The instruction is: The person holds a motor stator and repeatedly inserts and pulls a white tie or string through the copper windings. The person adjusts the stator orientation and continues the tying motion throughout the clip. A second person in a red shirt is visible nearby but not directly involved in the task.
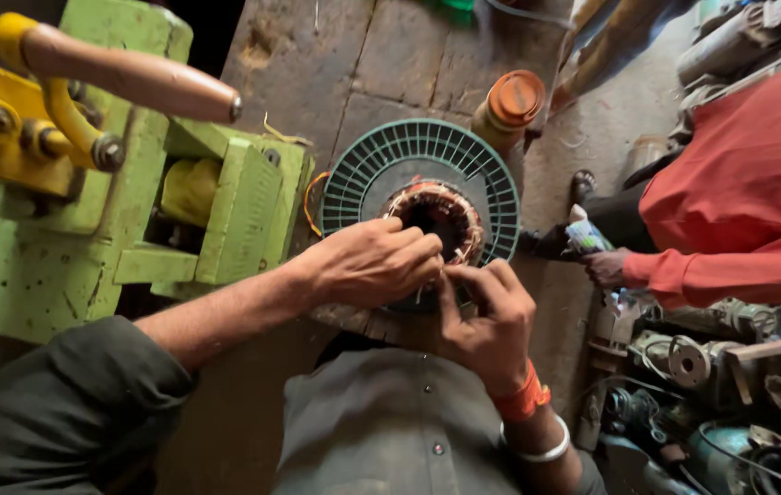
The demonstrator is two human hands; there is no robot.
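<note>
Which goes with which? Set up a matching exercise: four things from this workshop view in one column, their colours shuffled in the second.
Things:
1. slotted round disc
2. winding machine
3. jar lid
4. co-worker's sleeve

Colours:
a. red
b. light green
c. dark green
d. orange

Pairs: 1-c, 2-b, 3-d, 4-a.

The left hand and right hand both touch the copper coil core at the disc's centre.

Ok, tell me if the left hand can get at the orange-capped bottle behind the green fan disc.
Probably yes: the orange-capped bottle stands uncovered beyond the green fan disc, though the left hand is busy on the copper windings.
</note>
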